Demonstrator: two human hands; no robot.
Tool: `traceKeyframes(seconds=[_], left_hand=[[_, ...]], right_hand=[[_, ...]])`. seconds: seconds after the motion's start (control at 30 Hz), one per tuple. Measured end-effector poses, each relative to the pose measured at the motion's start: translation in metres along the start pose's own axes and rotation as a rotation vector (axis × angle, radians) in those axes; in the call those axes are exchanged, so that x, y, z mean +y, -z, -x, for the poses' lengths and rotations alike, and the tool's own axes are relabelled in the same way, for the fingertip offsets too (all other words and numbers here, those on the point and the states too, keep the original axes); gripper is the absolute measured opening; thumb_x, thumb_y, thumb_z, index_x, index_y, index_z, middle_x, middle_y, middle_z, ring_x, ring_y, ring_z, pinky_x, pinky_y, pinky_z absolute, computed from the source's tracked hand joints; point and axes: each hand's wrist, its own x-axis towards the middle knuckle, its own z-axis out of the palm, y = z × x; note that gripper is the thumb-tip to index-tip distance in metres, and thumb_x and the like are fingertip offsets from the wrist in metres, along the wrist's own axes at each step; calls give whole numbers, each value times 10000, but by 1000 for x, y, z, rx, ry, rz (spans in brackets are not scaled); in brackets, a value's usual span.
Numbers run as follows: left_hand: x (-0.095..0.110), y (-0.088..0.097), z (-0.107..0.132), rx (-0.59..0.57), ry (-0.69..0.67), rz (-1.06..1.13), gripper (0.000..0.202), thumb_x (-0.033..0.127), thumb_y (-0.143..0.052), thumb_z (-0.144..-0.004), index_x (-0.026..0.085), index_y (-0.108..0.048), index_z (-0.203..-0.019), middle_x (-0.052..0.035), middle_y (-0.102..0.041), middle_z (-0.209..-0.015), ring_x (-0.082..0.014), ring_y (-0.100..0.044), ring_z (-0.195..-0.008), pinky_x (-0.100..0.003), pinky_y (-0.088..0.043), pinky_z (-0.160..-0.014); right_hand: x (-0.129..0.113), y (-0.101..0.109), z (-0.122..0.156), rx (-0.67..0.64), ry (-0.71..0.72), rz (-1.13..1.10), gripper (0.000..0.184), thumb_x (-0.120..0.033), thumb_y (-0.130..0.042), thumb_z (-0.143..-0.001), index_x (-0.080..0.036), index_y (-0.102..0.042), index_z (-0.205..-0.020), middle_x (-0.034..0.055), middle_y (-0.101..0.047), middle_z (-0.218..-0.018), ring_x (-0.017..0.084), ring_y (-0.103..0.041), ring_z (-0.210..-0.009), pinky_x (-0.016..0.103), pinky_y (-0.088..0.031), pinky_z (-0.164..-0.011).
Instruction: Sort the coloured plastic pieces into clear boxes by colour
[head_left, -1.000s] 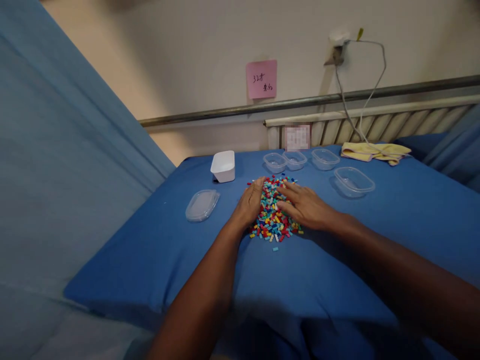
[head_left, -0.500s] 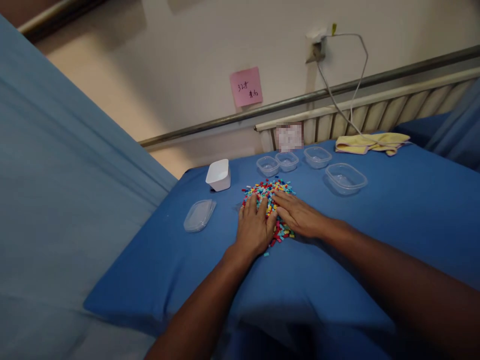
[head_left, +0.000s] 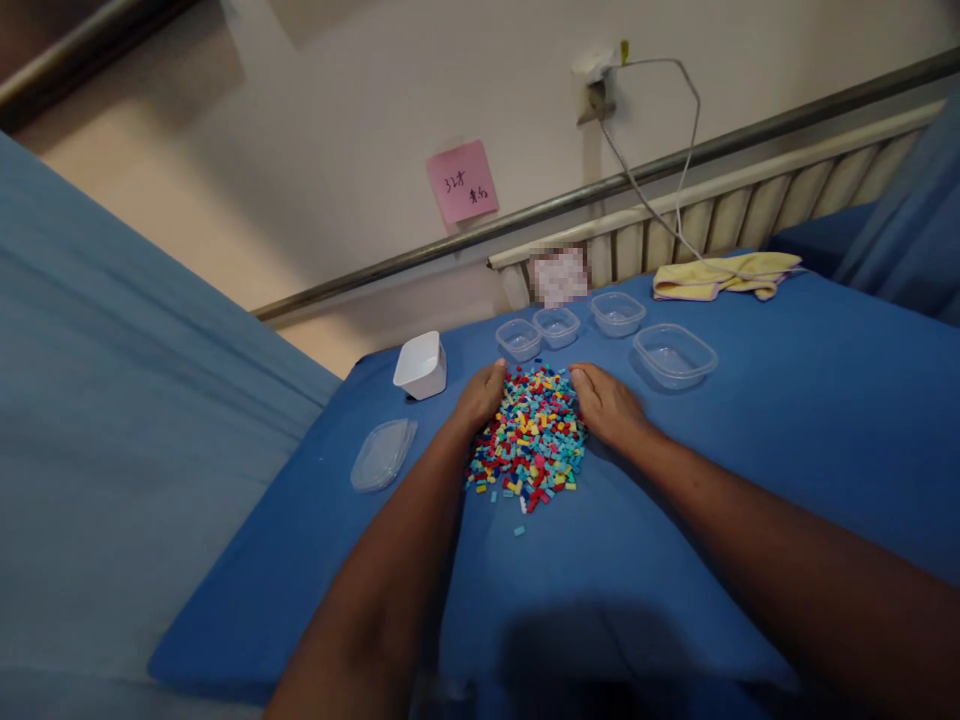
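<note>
A heap of small coloured pieces [head_left: 531, 437], red, yellow, teal and blue, lies on the blue cloth-covered surface [head_left: 712, 470]. My left hand [head_left: 480, 397] cups the heap's far left edge, fingers curved against the pieces. My right hand [head_left: 604, 402] cups the far right edge the same way. Both hands press on the heap from either side; neither lifts anything that I can see. A few stray pieces lie at the near edge of the heap.
Three small clear tubs [head_left: 557, 325] stand in a row behind the heap, a larger clear tub [head_left: 674, 353] to their right. A white tub [head_left: 421, 365] and a clear lid [head_left: 382, 455] lie at the left. A yellow cloth [head_left: 720, 275] and a cable lie near the wall.
My hands lay flat on top of the heap; now they have slid apart to its far sides and cup it. The camera has tilted and swung to the right.
</note>
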Motion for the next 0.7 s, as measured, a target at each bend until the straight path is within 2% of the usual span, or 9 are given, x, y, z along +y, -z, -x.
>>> traceKeyframes(seconds=[0.13,0.33,0.43,0.57,0.63,0.7], left_hand=[[19,-10,-27,-123,-122,27,660,666,-344,-1103,168,-777,-1135,-93,-816,-1159,-287,-727,-1086,-384,-595,-986],[41,-28,-61,-220,-235,-70,474,527,-494,-1043,162,-793,-1007,-108,-811,-1064,-270,-716,-1036,-370,-566,-985],[47,-24,-57,-273,-282,-130,386,446,-550,-990,160,-796,-909,-94,-796,-925,-252,-703,-905,-357,-567,-906],[53,-8,-36,-338,-335,-179,353,433,-575,-969,181,-820,-945,-79,-795,-874,-238,-697,-779,-352,-579,-821],[58,-5,-28,-325,-360,-192,364,442,-570,-985,196,-832,-1037,-105,-823,-1011,-273,-742,-917,-380,-594,-933],[68,-8,-25,-302,-420,-176,381,430,-558,-1007,220,-820,-1186,-119,-807,-1270,-302,-725,-1213,-401,-542,-1133]], right_hand=[[-1,-1,-1,4,2,7,517,-453,-299,-1148,-197,-731,-1273,181,-805,-1272,314,-737,-1195,440,-556,-1074],[-2,-3,-1,27,6,6,502,-445,-303,-1160,-216,-734,-1278,164,-805,-1258,308,-727,-1213,429,-548,-1088],[-3,-4,-1,30,12,6,498,-429,-306,-1153,-209,-738,-1271,172,-799,-1275,311,-724,-1221,436,-545,-1101],[-3,-6,-2,34,5,-4,498,-417,-313,-1146,-195,-733,-1296,178,-803,-1269,314,-725,-1236,447,-540,-1127],[-3,-8,-1,35,0,-11,504,-419,-317,-1144,-189,-727,-1324,183,-800,-1290,319,-724,-1256,457,-538,-1139],[-3,-9,-1,37,-6,-18,528,-423,-317,-1140,-158,-704,-1384,206,-781,-1357,332,-712,-1304,481,-532,-1160]])
